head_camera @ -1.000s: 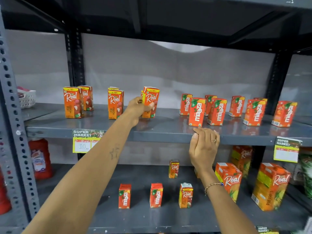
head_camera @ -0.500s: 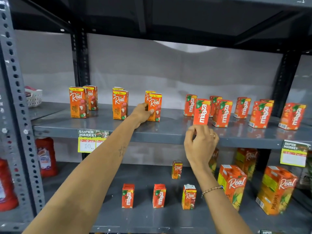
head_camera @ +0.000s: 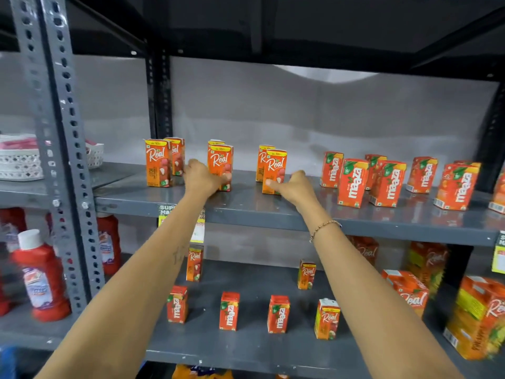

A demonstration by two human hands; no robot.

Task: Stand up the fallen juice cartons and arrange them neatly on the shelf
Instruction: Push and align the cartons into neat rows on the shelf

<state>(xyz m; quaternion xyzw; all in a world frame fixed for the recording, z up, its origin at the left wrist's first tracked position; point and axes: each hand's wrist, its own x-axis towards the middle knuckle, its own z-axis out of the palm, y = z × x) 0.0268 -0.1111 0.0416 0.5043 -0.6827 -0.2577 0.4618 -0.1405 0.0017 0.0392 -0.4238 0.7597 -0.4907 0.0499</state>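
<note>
Left hand (head_camera: 200, 177) grip curled around middle Real carton (head_camera: 220, 167); right hand (head_camera: 293, 186) thumb and fingers pinch third Real carton (head_camera: 274, 172). Both upright on upper shelf (head_camera: 273, 212). Risk: a shove knocks the rear carton (head_camera: 263, 162) right behind the right grip over.

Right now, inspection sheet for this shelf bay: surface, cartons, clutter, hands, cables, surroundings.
Surface: grey upper shelf, bare between groups.
Job's things: Real cartons upright in pairs on the left; Maaza cartons upright on the right, some angled; none seen lying down.
Clutter: price tag on the shelf edge.
Hands: left hand at the middle Real carton; right hand touching the front Real carton.
Cables: nothing seen.
Surroundings: red bottles lower left; white basket; more cartons on the lower shelf.
</note>
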